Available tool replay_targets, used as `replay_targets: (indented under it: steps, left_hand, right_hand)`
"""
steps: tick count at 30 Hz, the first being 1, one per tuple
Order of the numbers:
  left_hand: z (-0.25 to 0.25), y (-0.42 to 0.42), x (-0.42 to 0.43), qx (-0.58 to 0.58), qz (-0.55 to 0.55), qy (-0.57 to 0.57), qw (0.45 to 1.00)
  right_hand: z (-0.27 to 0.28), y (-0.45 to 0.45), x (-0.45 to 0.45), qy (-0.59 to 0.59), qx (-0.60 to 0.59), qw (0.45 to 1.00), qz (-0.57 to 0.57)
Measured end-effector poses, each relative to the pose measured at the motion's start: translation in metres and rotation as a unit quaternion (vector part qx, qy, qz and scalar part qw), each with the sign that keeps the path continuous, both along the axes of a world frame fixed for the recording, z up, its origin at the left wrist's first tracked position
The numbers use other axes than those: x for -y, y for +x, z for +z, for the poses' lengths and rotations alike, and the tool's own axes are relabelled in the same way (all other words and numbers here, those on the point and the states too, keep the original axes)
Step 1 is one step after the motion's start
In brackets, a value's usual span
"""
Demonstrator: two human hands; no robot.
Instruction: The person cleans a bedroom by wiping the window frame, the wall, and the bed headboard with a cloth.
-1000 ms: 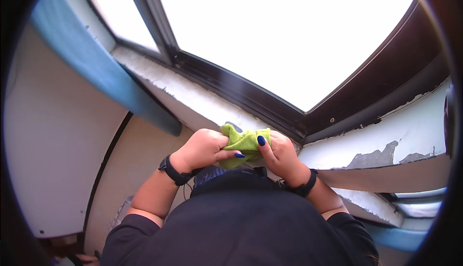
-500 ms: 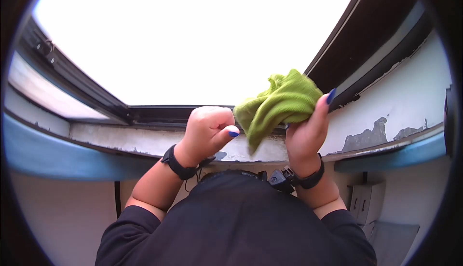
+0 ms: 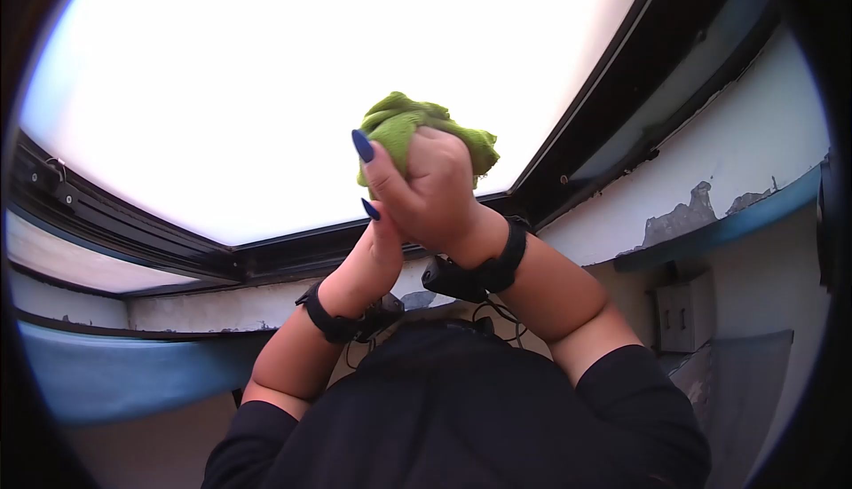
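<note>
A bunched green cloth point(image 3: 395, 125) is held up in front of the bright window pane. My right hand point(image 3: 430, 183) is closed round it, knuckles toward me and the thumb with its blue nail pointing up. Just below and left of it, my left hand point(image 3: 366, 263) meets the right hand. Only the left thumb shows clearly; its other fingers are hidden behind my right hand and the cloth, so whether they grip it I cannot tell. Each wrist wears a black band with a small device.
Beyond my hands is a large bright window point(image 3: 266, 90) in a dark frame. Along its foot runs a white sill point(image 3: 204, 307) with peeling paint. Blue ledges lie to both sides. A small grey cabinet point(image 3: 682, 316) stands low at the right.
My right hand has moved left and up with the cloth, now more tightly bunched. My left hand, a loose fist apart before, now meets it. The view has tilted slightly.
</note>
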State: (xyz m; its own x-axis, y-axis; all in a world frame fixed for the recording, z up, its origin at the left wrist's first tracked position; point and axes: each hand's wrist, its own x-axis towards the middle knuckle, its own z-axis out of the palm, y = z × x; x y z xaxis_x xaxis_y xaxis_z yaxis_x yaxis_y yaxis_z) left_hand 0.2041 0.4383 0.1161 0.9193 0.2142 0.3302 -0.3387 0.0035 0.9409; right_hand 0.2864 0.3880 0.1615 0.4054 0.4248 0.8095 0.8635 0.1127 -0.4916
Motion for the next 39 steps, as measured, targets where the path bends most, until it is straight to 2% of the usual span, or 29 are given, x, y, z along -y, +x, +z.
replay_targets:
  steps: [3, 5, 6, 9, 11, 13, 14, 16, 17, 19, 21, 22, 23, 25, 27, 29, 31, 35, 39]
  left_hand:
    - [0.005, 0.015, -0.023, -0.012, 0.035, -0.076, 0.996]
    - [0.014, 0.018, -0.03, -0.027, -0.104, -0.05, 0.993]
    - [0.019, 0.022, -0.02, -0.057, -0.074, -0.067, 0.993]
    - [0.024, 0.049, 0.002, -0.101, -0.083, -0.022, 0.991]
    - [0.031, 0.072, 0.019, -0.143, -0.127, 0.042, 0.981]
    - [0.052, 0.066, 0.039, -0.114, -0.054, 0.089, 0.988]
    - [0.052, 0.069, 0.044, -0.089, -0.025, 0.074, 0.993]
    - [0.049, 0.067, 0.043, -0.072, -0.025, 0.055, 0.996]
    - [0.047, 0.066, 0.038, -0.052, -0.025, 0.036, 0.998]
    - [0.038, 0.062, 0.021, -0.089, -0.032, 0.043, 0.995]
    - [0.033, 0.052, 0.01, -0.143, -0.028, -0.001, 0.989]
    - [0.034, 0.048, 0.011, -0.096, 0.016, 0.007, 0.995]
    - [0.029, 0.044, 0.005, -0.097, 0.016, 0.007, 0.995]
    - [0.014, 0.034, -0.015, -0.086, 0.093, 0.027, 0.992]
    - [0.01, 0.023, -0.033, -0.099, 0.135, 0.014, 0.986]
    - [0.002, 0.01, -0.054, -0.099, 0.164, 0.067, 0.979]
    - [-0.002, 0.004, -0.059, -0.084, 0.174, 0.061, 0.979]
    - [0.001, 0.004, -0.05, -0.102, 0.161, 0.107, 0.976]
    - [0.005, 0.023, -0.029, -0.219, 0.069, 0.187, 0.955]
  right_hand:
    - [-0.002, 0.002, 0.003, -0.014, 0.001, 0.999, 0.029]
    - [-0.005, 0.008, 0.011, 0.039, -0.005, 0.999, -0.024]
    - [-0.002, 0.011, 0.021, 0.08, -0.024, 0.996, -0.029]
    - [-0.006, 0.031, 0.061, 0.127, -0.025, 0.985, -0.118]
    - [-0.008, 0.039, 0.078, 0.223, -0.15, 0.957, -0.107]
    - [-0.013, 0.044, 0.083, 0.264, -0.171, 0.944, -0.102]
    - [-0.013, 0.045, 0.083, 0.264, -0.173, 0.943, -0.103]
    - [-0.011, 0.048, 0.083, 0.19, -0.123, 0.969, -0.095]
    - [-0.012, 0.047, 0.081, 0.19, -0.124, 0.969, -0.095]
    - [-0.017, 0.045, 0.076, 0.143, -0.103, 0.978, -0.108]
    - [-0.021, 0.041, 0.063, 0.153, -0.114, 0.978, -0.084]
    - [-0.014, 0.034, 0.065, 0.091, -0.1, 0.988, -0.07]
    - [-0.012, 0.028, 0.061, 0.026, -0.09, 0.994, -0.055]
    - [-0.02, 0.021, 0.042, 0.016, -0.081, 0.996, -0.038]
    - [-0.027, 0.013, 0.026, -0.062, -0.069, 0.995, -0.029]
    - [-0.04, 0.005, 0.008, -0.096, -0.076, 0.992, 0.012]
    - [-0.046, 0.0, 0.002, -0.127, -0.052, 0.99, 0.027]
    - [-0.059, 0.005, 0.005, -0.085, -0.04, 0.995, 0.03]
    - [-0.076, 0.022, 0.041, -0.021, -0.043, 0.995, -0.09]
